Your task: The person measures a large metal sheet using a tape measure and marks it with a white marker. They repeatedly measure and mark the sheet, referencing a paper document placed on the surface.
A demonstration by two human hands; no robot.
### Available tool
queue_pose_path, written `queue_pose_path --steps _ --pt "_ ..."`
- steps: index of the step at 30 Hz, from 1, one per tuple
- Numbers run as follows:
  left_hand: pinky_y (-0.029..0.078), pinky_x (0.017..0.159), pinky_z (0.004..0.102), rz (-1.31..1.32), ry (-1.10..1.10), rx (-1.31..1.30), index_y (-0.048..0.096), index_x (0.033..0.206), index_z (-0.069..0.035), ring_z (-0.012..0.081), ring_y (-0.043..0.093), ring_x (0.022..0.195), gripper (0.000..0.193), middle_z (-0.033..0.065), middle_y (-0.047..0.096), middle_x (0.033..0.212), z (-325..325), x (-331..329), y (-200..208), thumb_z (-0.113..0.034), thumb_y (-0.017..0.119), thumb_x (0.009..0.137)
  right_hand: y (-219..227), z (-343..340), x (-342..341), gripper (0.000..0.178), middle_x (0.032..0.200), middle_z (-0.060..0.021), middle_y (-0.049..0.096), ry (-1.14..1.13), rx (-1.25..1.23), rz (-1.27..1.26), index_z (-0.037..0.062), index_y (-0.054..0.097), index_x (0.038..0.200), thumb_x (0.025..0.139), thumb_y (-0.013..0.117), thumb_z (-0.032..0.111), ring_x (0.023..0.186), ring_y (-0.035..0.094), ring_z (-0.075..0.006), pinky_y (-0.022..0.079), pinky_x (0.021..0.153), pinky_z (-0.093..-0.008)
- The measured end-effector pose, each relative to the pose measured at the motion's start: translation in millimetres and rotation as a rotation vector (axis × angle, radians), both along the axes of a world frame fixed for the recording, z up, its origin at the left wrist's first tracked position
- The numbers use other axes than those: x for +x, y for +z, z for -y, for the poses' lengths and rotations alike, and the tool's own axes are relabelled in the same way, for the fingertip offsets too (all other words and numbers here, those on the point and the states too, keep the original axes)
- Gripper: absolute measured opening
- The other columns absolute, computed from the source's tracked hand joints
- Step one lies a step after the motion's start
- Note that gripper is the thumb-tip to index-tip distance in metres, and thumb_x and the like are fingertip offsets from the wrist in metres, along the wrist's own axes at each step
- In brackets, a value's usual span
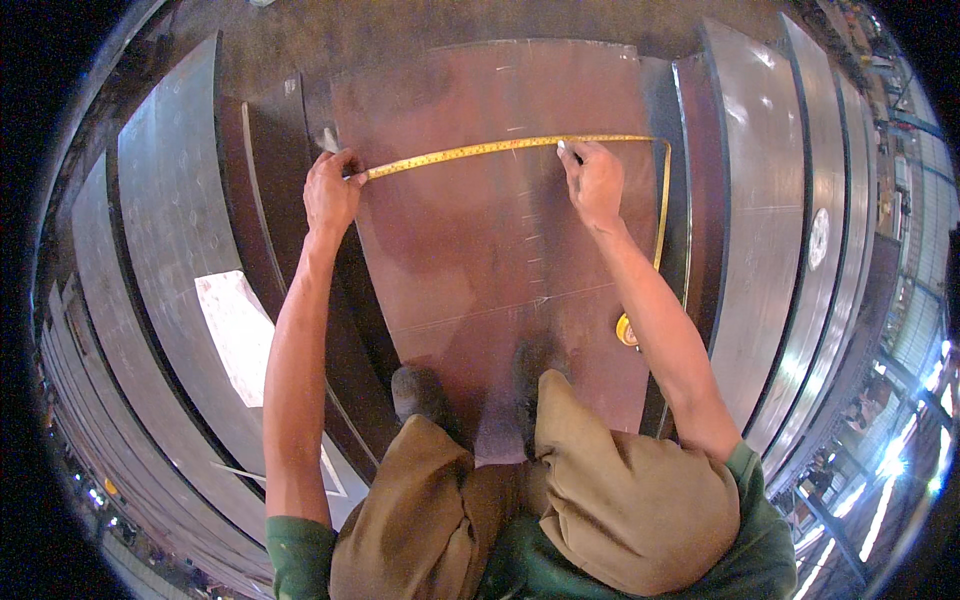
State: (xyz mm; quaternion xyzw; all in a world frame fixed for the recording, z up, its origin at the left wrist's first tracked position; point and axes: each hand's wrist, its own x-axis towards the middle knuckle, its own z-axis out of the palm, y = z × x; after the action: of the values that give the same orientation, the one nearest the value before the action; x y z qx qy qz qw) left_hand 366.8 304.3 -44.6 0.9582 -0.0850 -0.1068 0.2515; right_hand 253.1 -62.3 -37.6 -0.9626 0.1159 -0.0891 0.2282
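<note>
A: What lay furthest left?

B: Long grey metal pieces (165, 180), side by side, with a white sheet (237, 335) beside the left forearm; any writing on it was too faint to make out

A: And the left hand?

B: The left hand (333, 190) was at the left edge of a reddish-brown plate (460, 250), thumb and fingers clamped on the end of a yellow measuring tape (450, 155)

A: Where did the tape run?

B: Across the upper part of the plate, its printed scale too fine to read. A column of short pale strokes (533, 240) ran down the plate's middle, and a thin pale line crossed it nearer the shoes (420, 390)

A: The right hand?

B: The right hand (597, 185) had its fingers pinched together on a small white piece (561, 147), just at the tape's lower edge; I couldn't tell whether the two touched

A: And beyond that?

B: The tape bent near the plate's right edge and came down toward a round yellow case (625, 329) beside the right forearm, its markings too small to read. Further right, a grey slab (765, 180) stood near another bearing an oval pale patch (819, 240) with illegible darker marks
</note>
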Motion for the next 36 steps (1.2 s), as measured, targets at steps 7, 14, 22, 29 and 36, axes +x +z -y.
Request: queue_pose_path --steps 7,14,22,29,36 --pt "0.049 0.083 0.0488 0.064 0.025 0.013 0.07 0.096 -0.009 0.0381 0.064 0.098 0.017 0.013 0.065 0.098 2.1 -4.9 0.0 -0.013 0.079 0.082 -0.7 -1.9 1.7 0.026 0.083 -0.0215 0.064 0.001 0.034 0.018 0.002 0.069 0.086 0.097 0.062 0.025 0.081 0.063 -0.0436 0.049 0.072 -0.0527" --pt "0.049 0.082 0.0485 0.028 0.029 -0.01 0.069 0.096 -0.009 0.037 0.064 0.095 0.017 0.0125 0.063 0.095 -1.2 -4.1 -1.6 -0.012 0.079 0.082 -0.6 -2.4 2.1 0.021 0.086 -0.0218 0.065 0.026 0.036 0.021 0.0018 0.069 0.09 0.095 0.064 0.021 0.081 0.063 -0.0446 0.049 0.072 -0.0529" --pt "0.049 0.083 0.0479 0.02 0.033 0.007 0.069 0.095 -0.009 0.0367 0.064 0.098 0.016 0.0125 0.064 0.096 1.7 -3.9 0.4 -0.012 0.078 0.082 -2.2 -2.1 -0.2 0.019 0.085 -0.0223 0.064 0.018 0.044 0.074 0.0009 0.067 0.091 0.094 0.064 0.019 0.081 0.062 -0.045 0.048 0.07 -0.053" --pt "0.05 0.082 0.0486 0.017 0.036 0.003 0.069 0.095 -0.009 0.0376 0.065 0.097 0.016 0.0131 0.065 0.097 1.9 -3.8 1.4 -0.012 0.079 0.082 -1.5 -2.5 0.9 0.021 0.083 -0.0215 0.064 0.004 0.043 0.044 0.0007 0.066 0.086 0.095 0.064 0.02 0.079 0.062 -0.0451 0.048 0.07 -0.0533" --pt "0.05 0.081 0.0489 0.004 0.035 0.012 0.069 0.092 -0.008 0.0374 0.065 0.096 0.014 0.0128 0.065 0.097 4.0 -4.1 6.2 -0.012 0.078 0.082 1.8 -2.9 0.4 0.019 0.09 -0.0214 0.067 0.013 0.061 0.026 0.0016 0.071 0.095 0.094 0.065 0.02 0.086 0.064 -0.044 0.051 0.074 -0.0512"
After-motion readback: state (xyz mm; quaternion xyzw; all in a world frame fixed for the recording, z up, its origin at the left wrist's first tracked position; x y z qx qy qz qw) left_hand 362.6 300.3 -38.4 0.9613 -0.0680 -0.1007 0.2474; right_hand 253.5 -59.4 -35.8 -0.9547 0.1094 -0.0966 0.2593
